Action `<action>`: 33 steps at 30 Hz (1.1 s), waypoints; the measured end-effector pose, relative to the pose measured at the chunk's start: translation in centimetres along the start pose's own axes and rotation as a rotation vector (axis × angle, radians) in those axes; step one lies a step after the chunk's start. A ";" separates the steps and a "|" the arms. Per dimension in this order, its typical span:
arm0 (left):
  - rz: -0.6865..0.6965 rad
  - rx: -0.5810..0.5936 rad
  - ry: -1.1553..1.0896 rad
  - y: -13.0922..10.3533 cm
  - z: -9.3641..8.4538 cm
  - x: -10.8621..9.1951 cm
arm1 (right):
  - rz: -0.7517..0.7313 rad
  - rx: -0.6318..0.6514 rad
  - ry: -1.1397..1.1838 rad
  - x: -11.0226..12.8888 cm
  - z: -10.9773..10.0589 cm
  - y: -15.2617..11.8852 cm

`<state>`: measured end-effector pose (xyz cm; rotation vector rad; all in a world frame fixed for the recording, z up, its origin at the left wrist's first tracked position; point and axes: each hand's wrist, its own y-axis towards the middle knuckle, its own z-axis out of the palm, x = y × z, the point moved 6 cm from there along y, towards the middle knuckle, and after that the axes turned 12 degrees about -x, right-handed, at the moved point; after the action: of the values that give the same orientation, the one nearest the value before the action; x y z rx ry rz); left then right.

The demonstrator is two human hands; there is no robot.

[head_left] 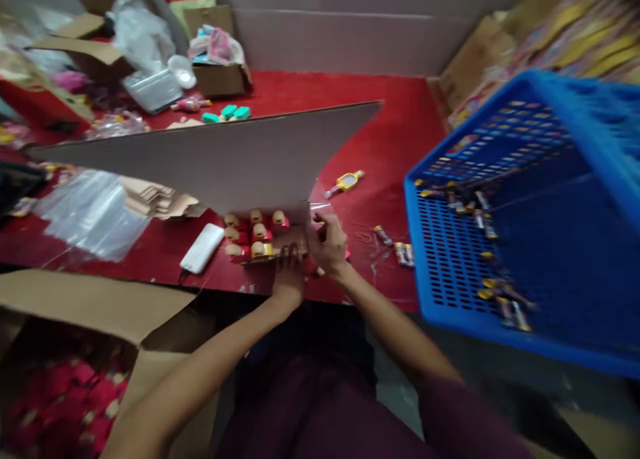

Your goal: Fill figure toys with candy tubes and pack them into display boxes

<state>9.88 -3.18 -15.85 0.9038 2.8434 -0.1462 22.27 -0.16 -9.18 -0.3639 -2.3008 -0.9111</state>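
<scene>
A shallow cardboard box (295,234) sits near the table's front edge, its tall grey lid (220,159) raised behind it. Small red containers with beige round tops (259,231) fill its left part; one at the front has a yellow body (261,249). My left hand (289,272) hooks its fingers over the near wall of the box. At the right end of the box, my right hand (327,242) is closed with curled fingers against the side; the fingertips are partly hidden. Something pink shows just beside that hand, too blurred to name.
A blue plastic basket (425,259) with several small tubes stands at right. On the red table (395,132) lie a yellow-framed item (346,182), a white power bank (202,248), plastic bags (95,212) and folded cardboard (155,197). Lower left, an open carton (95,295) holds red containers.
</scene>
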 end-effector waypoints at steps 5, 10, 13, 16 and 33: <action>0.236 -0.069 -0.097 1.0 -0.6 -4.1 | 0.473 -0.235 -0.444 -14.7 -8.0 6.9; 0.132 0.001 -0.091 5.2 0.6 -7.4 | 0.650 -0.205 -0.569 -24.3 -12.6 12.9; 0.112 0.107 -0.136 6.6 1.1 -8.1 | 0.644 -0.154 -0.564 -26.5 -13.0 13.7; 0.065 0.167 -0.332 6.2 0.5 -7.9 | 0.635 -0.127 -0.506 -27.1 -13.3 13.9; -0.405 0.333 -1.442 -2.9 -10.3 -0.5 | 0.500 0.233 0.706 -3.6 -6.0 -0.4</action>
<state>7.37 -4.38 -5.45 0.0530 1.5656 -0.8946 27.59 -4.67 -8.31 -0.4085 -1.5379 -0.4134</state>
